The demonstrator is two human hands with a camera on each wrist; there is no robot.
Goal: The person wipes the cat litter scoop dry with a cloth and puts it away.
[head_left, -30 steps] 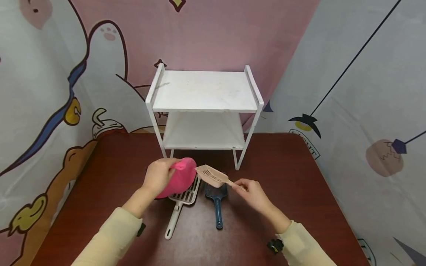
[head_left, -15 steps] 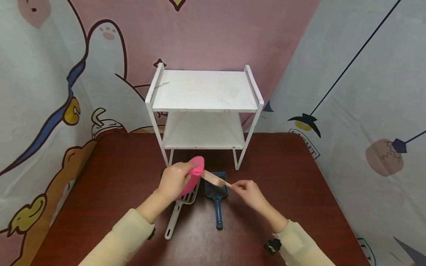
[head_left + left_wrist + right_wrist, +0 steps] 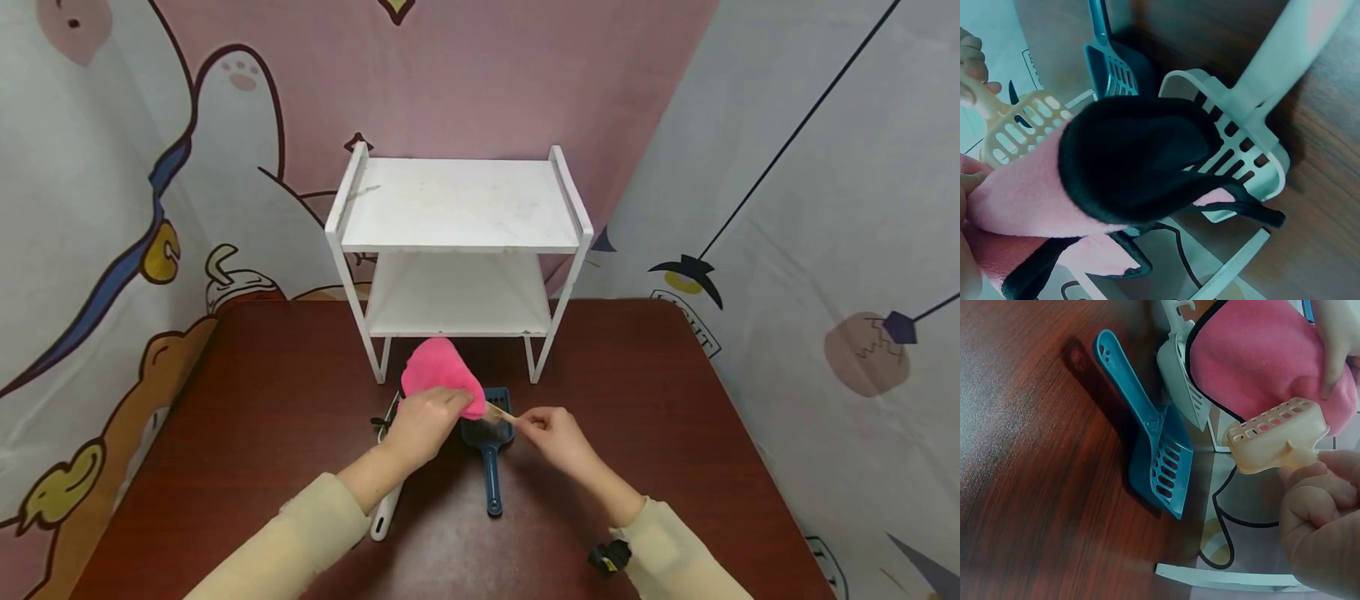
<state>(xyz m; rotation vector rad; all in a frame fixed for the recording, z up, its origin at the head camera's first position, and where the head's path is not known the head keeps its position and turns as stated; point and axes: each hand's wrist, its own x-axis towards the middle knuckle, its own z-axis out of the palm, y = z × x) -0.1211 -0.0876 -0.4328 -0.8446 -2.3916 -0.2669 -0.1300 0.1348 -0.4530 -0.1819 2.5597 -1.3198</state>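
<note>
My left hand [image 3: 423,427] grips a pink cloth [image 3: 438,367] with black edging, bunched between thumb and fingers. My right hand [image 3: 558,437] pinches the handle of a small beige litter scoop [image 3: 1279,440] with a slotted bowl, held up off the table. The cloth hides most of that scoop in the head view; in the right wrist view the bowl stands right against the pink fabric. Below them on the table lies a dark blue litter scoop [image 3: 492,487], handle toward me. A light grey litter scoop [image 3: 1260,140] lies to its left, partly covered by my left hand and the cloth.
Behind the hands stands a white two-tier shelf [image 3: 461,204] on thin legs. The dark red-brown wooden table [image 3: 645,392] spreads to both sides. A pink and grey cartoon-printed backdrop [image 3: 525,75] closes off the back and sides.
My left hand has moved right with the pink cloth, bringing it over the beige scoop's bowl and turning it. The right hand has stayed nearly in place; the scoop has tilted.
</note>
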